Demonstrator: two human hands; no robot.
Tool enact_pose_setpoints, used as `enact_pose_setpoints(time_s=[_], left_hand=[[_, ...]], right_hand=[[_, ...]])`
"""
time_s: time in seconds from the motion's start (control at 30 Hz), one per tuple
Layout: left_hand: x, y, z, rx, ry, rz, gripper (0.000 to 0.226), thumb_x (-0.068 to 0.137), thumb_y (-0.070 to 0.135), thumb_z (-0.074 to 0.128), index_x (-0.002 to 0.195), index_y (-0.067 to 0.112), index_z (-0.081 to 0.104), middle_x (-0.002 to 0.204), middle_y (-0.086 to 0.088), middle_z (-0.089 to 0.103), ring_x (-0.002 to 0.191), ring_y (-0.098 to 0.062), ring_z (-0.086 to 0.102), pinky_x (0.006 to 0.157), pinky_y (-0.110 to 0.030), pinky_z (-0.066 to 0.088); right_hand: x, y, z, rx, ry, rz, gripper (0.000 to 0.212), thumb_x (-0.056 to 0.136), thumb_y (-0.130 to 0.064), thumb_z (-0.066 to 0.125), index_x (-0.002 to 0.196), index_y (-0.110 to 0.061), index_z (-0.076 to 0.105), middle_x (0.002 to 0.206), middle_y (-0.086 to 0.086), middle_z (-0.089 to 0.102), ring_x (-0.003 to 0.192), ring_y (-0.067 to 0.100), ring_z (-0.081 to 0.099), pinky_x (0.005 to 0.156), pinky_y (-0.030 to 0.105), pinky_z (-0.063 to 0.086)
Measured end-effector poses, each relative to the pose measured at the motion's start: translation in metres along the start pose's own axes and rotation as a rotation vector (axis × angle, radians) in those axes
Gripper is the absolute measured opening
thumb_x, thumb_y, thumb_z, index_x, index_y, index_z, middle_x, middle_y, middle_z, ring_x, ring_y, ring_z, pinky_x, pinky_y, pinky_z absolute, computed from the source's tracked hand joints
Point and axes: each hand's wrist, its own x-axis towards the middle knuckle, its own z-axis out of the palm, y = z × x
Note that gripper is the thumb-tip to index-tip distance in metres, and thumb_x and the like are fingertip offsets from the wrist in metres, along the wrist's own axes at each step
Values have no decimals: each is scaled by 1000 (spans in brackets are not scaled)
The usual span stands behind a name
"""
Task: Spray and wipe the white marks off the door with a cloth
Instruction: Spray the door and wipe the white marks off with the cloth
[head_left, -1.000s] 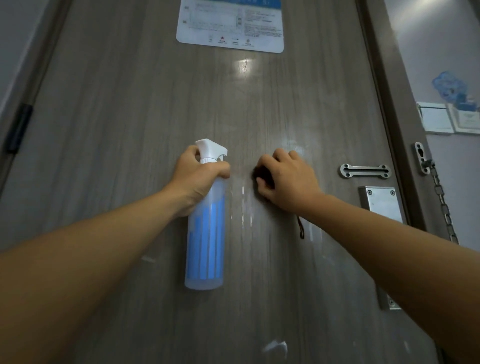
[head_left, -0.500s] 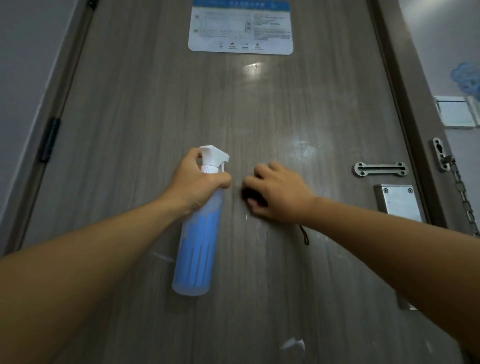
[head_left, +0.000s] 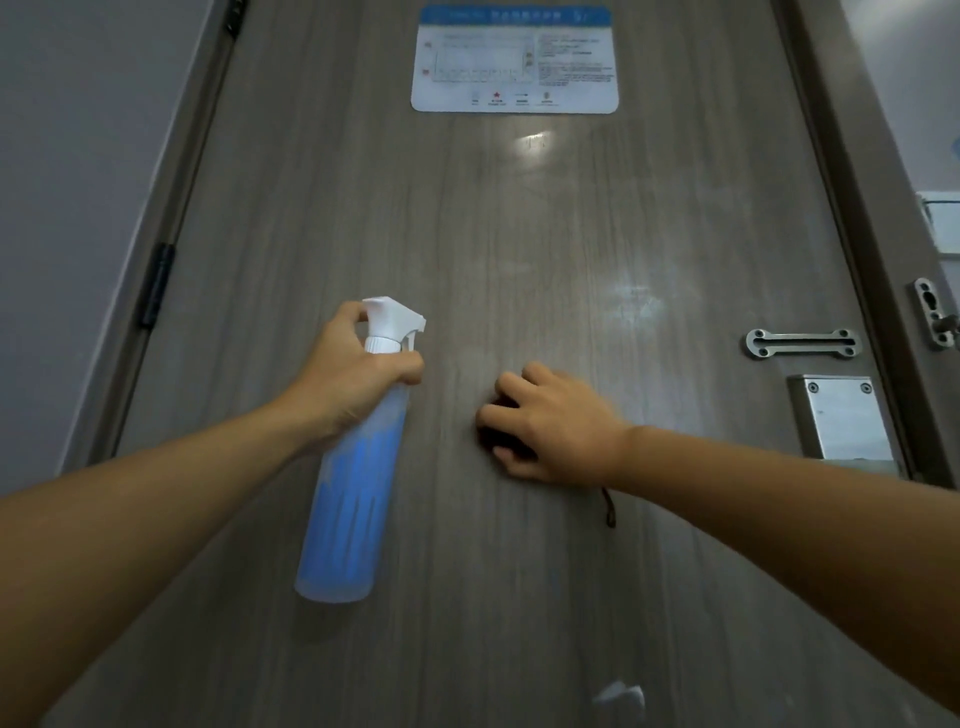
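Right hand (head_left: 558, 426) — curled over dark cloth (head_left: 496, 421)

Left hand (head_left: 353, 384) holds the spray bottle (head_left: 353, 488) left of the right hand (head_left: 556, 421), which presses the cloth (head_left: 498, 423) on the door (head_left: 519, 249); notice (head_left: 515, 57) above, lock plate (head_left: 841, 418) right.

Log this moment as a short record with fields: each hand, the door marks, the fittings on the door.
left hand: grips the neck of the spray bottle, blue liquid inside, nozzle toward the door
right hand: holds a dark cloth against the door
marks: white smudge low on the door; faint hazy patch above the right hand
fittings: notice at top, chain slide plate, metal lock plate, hinge
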Motion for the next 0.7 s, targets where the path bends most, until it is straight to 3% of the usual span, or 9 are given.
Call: enact_pose_setpoints(time_s=[0.07,0.17,0.3,0.43,0.53,0.7], left_hand=[[-12,-11,-5,51,10,-14,74,46,31,76,119,29,60,107,-7,76,93,-34,76,78,-63,62],[-35,-35,-10,127,17,-35,69,46,39,76,113,36,62,101,1,78,91,-24,77,84,-57,62],[-60,-61,-7,118,-17,-73,62,45,38,75,106,35,63,94,0,78,86,-25,76,81,-59,61],[-65,-65,1,108,-80,-29,61,47,37,75,107,33,61,94,-1,76,89,-27,75,84,-57,60],[-63,-59,8,70,-85,-12,68,47,35,73,113,31,59,95,1,78,90,-19,77,86,-54,62],[-57,-43,14,71,-66,-8,64,52,33,78,113,28,60,98,-2,75,81,-17,74,80,-52,63]], right_hand=[[7,15,-7,-54,-47,-14,34,90,-48,55,115,-26,58,104,7,55,82,28,52,60,37,46],[20,21,-10,-65,17,246,37,91,-48,57,118,-23,58,108,10,53,89,32,53,62,38,46],[30,10,4,-35,155,470,34,85,-43,61,106,-17,60,99,12,54,81,35,52,53,34,41],[29,10,9,-46,214,488,34,85,-44,58,106,-17,59,97,12,53,77,32,49,52,34,42],[28,10,9,-53,214,494,35,86,-45,58,107,-17,59,98,11,53,78,31,49,53,33,41],[29,10,8,-50,190,507,34,86,-43,63,107,-16,60,98,12,53,78,32,49,54,32,36]])
